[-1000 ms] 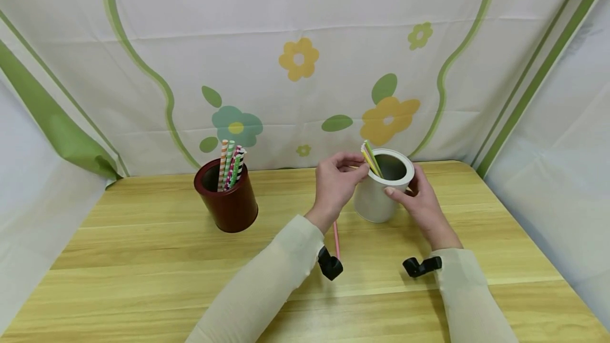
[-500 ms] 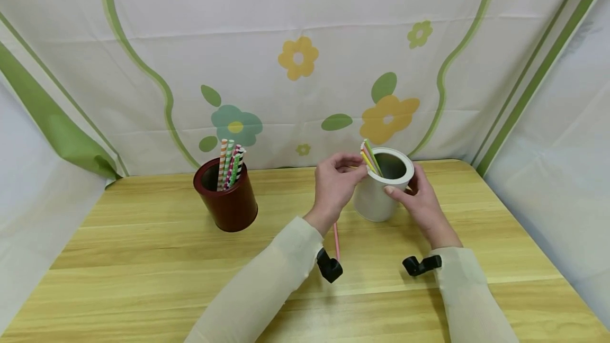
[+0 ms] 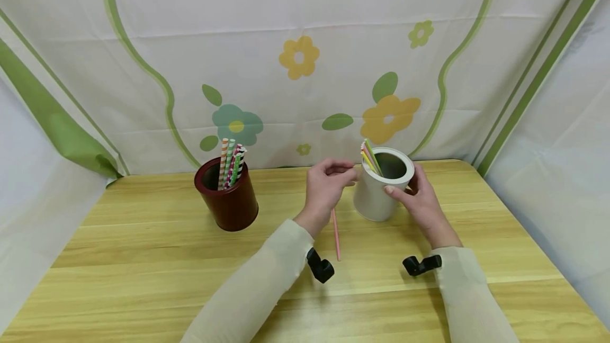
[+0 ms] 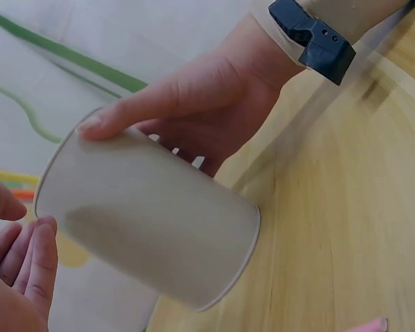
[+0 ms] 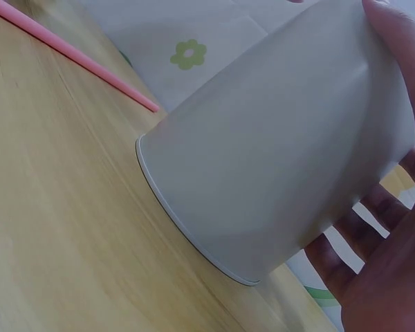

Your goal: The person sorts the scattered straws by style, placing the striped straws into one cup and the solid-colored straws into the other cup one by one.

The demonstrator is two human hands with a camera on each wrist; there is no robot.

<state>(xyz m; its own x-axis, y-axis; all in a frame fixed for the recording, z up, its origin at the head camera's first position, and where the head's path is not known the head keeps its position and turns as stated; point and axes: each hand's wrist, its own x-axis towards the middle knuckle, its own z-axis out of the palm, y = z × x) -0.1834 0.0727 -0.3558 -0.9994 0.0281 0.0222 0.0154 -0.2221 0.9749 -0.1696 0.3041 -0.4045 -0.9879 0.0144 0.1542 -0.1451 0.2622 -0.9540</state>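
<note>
A white can [image 3: 374, 202] stands on the table at the right, and a few plain straws [image 3: 369, 158], yellow, pink and green, lean out of it on its left side. My right hand [image 3: 421, 202] grips the can from the right, thumb near the rim; in the right wrist view its fingers [image 5: 363, 232] curl behind the wall. Just left of the can, my left hand [image 3: 329, 187] holds nothing, its fingers loosely bent and apart from the straws. One pink straw [image 3: 337, 237] lies on the table below the left hand, partly hidden by it.
A dark red can [image 3: 233, 208] holding several striped paper straws [image 3: 231, 165] stands at the left of the wooden table [image 3: 143, 269]. Behind the table hangs a flower-print curtain [image 3: 238, 57], with white fabric on both sides.
My left hand has let go of the straws at the can's rim and moved a little left, uncovering more of the pink straw. My right hand stays on the white can.
</note>
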